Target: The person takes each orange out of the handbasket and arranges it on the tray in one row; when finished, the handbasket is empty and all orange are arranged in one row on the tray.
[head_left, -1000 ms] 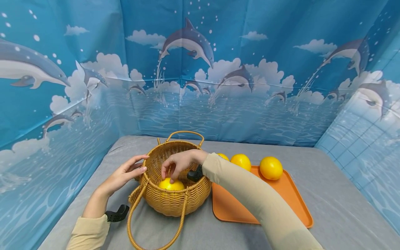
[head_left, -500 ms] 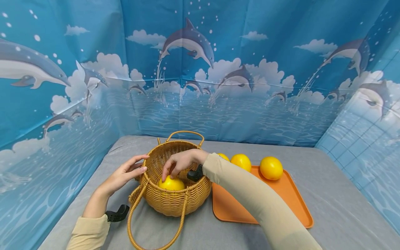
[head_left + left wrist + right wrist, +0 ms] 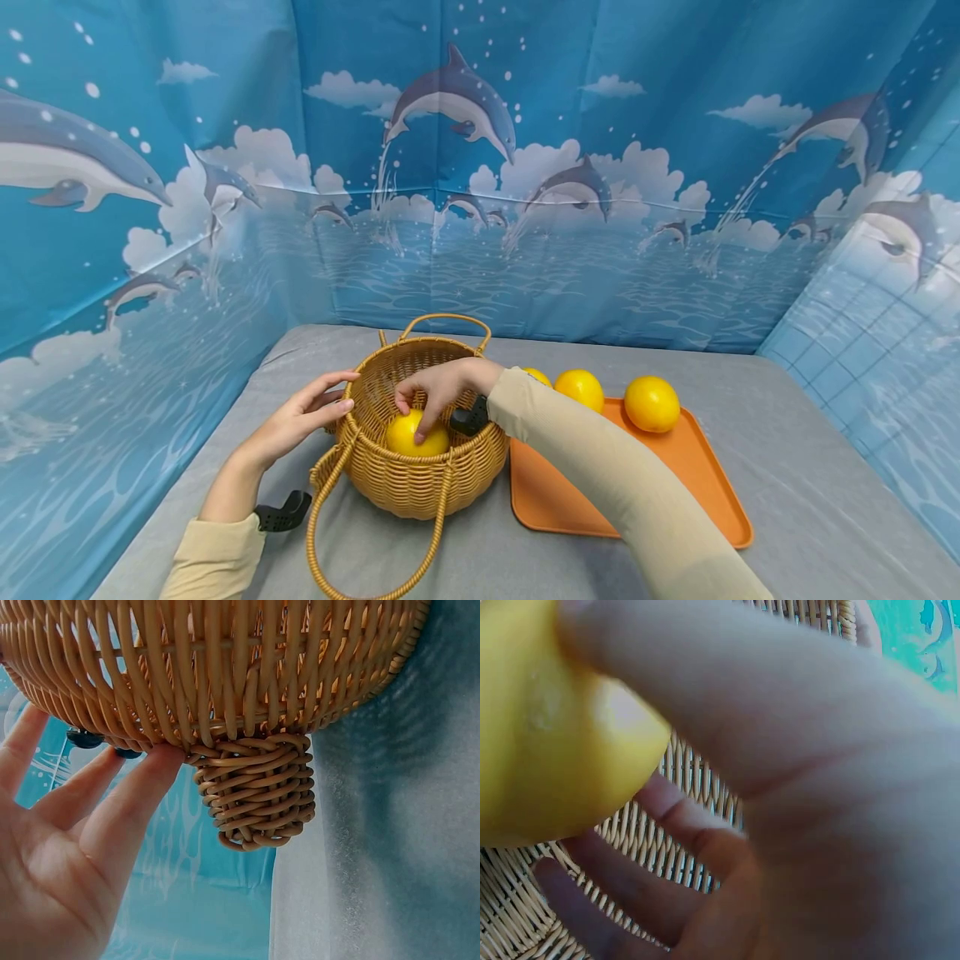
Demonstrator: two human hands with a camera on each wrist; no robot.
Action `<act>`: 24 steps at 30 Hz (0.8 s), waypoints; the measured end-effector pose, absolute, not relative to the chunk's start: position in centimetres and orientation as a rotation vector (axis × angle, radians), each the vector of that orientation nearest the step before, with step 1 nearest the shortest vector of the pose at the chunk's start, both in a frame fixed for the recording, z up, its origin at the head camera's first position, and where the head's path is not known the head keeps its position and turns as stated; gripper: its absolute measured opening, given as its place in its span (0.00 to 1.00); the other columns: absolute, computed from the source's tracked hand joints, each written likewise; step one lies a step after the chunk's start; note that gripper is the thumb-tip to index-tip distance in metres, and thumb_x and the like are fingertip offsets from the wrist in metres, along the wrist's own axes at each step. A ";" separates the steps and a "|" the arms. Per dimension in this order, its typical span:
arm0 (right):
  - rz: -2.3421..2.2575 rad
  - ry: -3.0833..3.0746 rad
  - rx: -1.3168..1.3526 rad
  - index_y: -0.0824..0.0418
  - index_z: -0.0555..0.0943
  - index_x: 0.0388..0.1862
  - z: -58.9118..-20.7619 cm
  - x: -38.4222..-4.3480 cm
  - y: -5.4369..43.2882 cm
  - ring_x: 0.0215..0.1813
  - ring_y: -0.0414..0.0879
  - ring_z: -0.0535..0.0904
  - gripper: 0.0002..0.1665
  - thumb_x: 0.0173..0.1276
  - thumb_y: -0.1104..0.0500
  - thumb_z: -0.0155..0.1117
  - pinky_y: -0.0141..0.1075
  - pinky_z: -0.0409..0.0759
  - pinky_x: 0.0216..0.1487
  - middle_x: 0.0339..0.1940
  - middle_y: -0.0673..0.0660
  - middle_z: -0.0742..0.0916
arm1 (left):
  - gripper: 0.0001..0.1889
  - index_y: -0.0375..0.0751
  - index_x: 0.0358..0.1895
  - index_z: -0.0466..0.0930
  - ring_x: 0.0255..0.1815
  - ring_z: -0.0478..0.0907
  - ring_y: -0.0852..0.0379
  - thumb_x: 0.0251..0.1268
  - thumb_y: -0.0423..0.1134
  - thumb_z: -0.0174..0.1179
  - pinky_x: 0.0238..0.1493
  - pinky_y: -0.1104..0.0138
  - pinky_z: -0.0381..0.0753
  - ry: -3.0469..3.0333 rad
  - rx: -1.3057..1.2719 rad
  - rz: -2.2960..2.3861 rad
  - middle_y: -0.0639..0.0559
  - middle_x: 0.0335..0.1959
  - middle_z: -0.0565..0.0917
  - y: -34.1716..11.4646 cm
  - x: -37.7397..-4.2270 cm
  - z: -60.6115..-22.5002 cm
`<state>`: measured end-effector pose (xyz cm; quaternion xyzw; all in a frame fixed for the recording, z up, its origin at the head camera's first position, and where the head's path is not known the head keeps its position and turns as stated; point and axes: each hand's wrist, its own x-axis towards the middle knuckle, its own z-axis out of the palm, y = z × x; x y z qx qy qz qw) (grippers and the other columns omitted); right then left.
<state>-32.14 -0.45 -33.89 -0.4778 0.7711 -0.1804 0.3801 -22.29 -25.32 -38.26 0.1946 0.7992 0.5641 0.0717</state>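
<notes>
A round wicker basket (image 3: 420, 492) stands left of centre, its near handle (image 3: 435, 533) hanging down in front. Inside it my right hand (image 3: 442, 387) grips a round yellow citrus fruit (image 3: 402, 433), thumb on the near side and fingers on the far side. The right wrist view shows the thumb (image 3: 667, 667) across the fruit's skin and the other fingers below it, against the woven wall. My left hand (image 3: 292, 421) rests its straight fingertips on the basket's left rim. In the left wrist view, those fingers (image 3: 135, 802) touch the wickerwork beside a woven stub (image 3: 259, 795).
An orange tray (image 3: 562, 492) lies to the right, partly under my right forearm. Two yellow fruits, one at the tray's far edge (image 3: 651, 404) and one beside it (image 3: 579, 389), show fully; another (image 3: 536, 376) is mostly behind the sleeve. A dolphin-print curtain (image 3: 480, 275) encloses the grey table.
The fruit in the basket has come up slightly and shifted right, and my right thumb and fingers have spread around it. My left hand stays at the rim.
</notes>
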 end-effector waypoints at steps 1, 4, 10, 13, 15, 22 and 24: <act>-0.451 1.980 -1.197 0.55 0.71 0.40 -33.9 -32.1 -0.4 0.42 0.43 0.69 0.20 0.56 0.57 0.73 0.30 0.70 0.39 0.42 0.50 0.75 | 0.24 0.48 0.68 0.62 0.72 0.49 0.37 0.72 0.44 0.51 0.58 0.44 0.65 2.406 0.584 1.693 0.43 0.73 0.54 -25.3 -22.3 -38.3; -0.433 1.986 -1.127 0.56 0.68 0.48 -33.8 -32.1 -0.3 0.44 0.42 0.71 0.25 0.56 0.58 0.72 0.32 0.73 0.41 0.46 0.51 0.74 | 0.24 0.48 0.68 0.61 0.72 0.49 0.37 0.72 0.44 0.51 0.58 0.44 0.65 2.409 0.583 1.689 0.43 0.73 0.54 -25.3 -22.3 -38.3; -0.401 1.925 -1.107 0.54 0.66 0.66 -33.7 -32.1 -0.3 0.46 0.45 0.72 0.36 0.60 0.60 0.68 0.36 0.77 0.43 0.51 0.54 0.73 | 0.25 0.46 0.69 0.61 0.71 0.49 0.37 0.72 0.44 0.51 0.57 0.43 0.65 2.406 0.583 1.691 0.42 0.72 0.54 -25.3 -22.3 -38.2; -0.386 1.921 -1.116 0.54 0.68 0.65 -33.8 -32.2 -0.3 0.47 0.44 0.71 0.35 0.59 0.61 0.67 0.34 0.75 0.44 0.51 0.54 0.73 | 0.25 0.46 0.69 0.61 0.72 0.49 0.37 0.72 0.44 0.51 0.58 0.43 0.64 2.403 0.585 1.693 0.42 0.73 0.54 -25.3 -22.3 -38.3; -0.386 1.915 -1.116 0.55 0.68 0.64 -33.8 -32.2 -0.3 0.49 0.44 0.70 0.34 0.59 0.62 0.67 0.33 0.74 0.45 0.52 0.54 0.72 | 0.25 0.46 0.69 0.61 0.72 0.49 0.37 0.72 0.44 0.51 0.58 0.43 0.64 2.402 0.587 1.694 0.43 0.73 0.54 -25.3 -22.3 -38.3; -0.418 1.905 -1.087 0.52 0.67 0.54 -33.9 -32.2 -0.3 0.52 0.45 0.71 0.32 0.54 0.61 0.73 0.33 0.74 0.48 0.55 0.51 0.72 | 0.25 0.47 0.69 0.61 0.72 0.48 0.37 0.72 0.45 0.51 0.58 0.43 0.63 2.403 0.583 1.692 0.43 0.73 0.54 -25.3 -22.3 -38.3; -0.405 1.914 -1.091 0.51 0.67 0.53 -33.9 -32.1 -0.3 0.53 0.44 0.71 0.34 0.51 0.60 0.76 0.33 0.74 0.49 0.55 0.50 0.73 | 0.25 0.47 0.69 0.61 0.72 0.48 0.37 0.72 0.44 0.51 0.58 0.43 0.64 2.401 0.583 1.693 0.43 0.73 0.54 -25.4 -22.3 -38.4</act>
